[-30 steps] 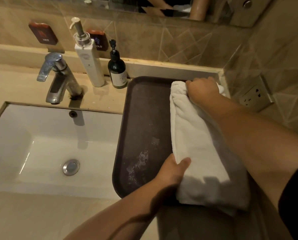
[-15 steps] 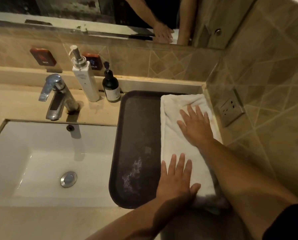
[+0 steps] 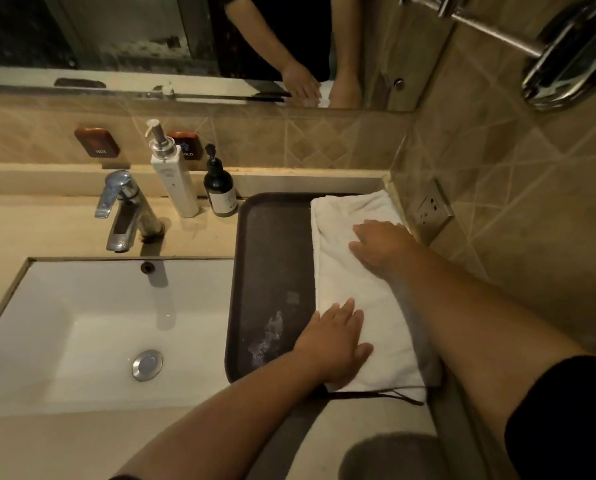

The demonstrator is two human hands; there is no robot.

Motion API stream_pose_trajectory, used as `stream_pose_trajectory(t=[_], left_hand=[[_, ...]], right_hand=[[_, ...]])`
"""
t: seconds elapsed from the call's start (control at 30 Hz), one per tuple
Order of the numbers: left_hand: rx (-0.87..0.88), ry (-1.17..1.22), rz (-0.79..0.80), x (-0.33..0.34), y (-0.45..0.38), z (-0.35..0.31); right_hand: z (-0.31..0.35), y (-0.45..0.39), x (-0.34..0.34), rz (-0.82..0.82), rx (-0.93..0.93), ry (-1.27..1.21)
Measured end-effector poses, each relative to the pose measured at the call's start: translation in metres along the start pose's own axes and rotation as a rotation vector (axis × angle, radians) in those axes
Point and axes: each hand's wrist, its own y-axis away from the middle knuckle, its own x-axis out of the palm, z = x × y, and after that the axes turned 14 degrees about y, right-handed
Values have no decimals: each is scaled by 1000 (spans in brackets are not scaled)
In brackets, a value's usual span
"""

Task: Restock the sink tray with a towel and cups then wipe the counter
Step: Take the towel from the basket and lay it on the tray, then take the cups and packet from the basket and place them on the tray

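A folded white towel [image 3: 358, 292] lies lengthwise along the right half of the dark brown tray [image 3: 272, 258], which sits on the beige counter [image 3: 47, 223] right of the sink. My left hand [image 3: 334, 344] rests flat on the towel's near left edge, fingers together. Farther back, my right hand [image 3: 379, 247] presses flat on the towel near the wall. Neither hand grips anything. The tray's bare left half carries a whitish smear [image 3: 268, 337]. No cups are in view.
A white basin [image 3: 92, 327] and chrome tap [image 3: 123, 213] fill the left. A white pump bottle [image 3: 171, 174] and a dark pump bottle [image 3: 220, 188] stand behind the tray's left corner. The tiled wall with a socket [image 3: 431, 209] borders the tray on the right; a mirror [image 3: 116, 39] hangs behind.
Both hands let go of the towel and laid it flat on the tray, then pressed on it. The right hand has since slid toward the wall side.
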Motion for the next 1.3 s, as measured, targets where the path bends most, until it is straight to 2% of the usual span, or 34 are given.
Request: stream_pose_trajectory(t=[0.1,0.2,0.33,0.47,0.7,0.83,0.97,1.07,1.3], left_hand=[[-17,37,65,-37,6,-8],[-83,26,140,-66,15,-10],[-29,-233,118,-94,22,-5],[43,-350,116,-93,36,8],[335,-395,254,-37,128,24],[469,-494,388,4,185,18],[566,-649,557,50,242,-9],[658,-670,663,87,289,-37],[898,-770,702,203,419,-93]], right_hand=[[-9,21,-28,91,-78,-15],[-14,52,-59,181,-54,-55],[-6,110,-72,226,-9,-49],[28,185,-47,286,102,-130],[152,338,29,285,457,-427],[213,428,54,347,583,-489],[252,518,65,383,728,-542],[277,587,69,401,855,-599],[372,779,85,429,1237,-634]])
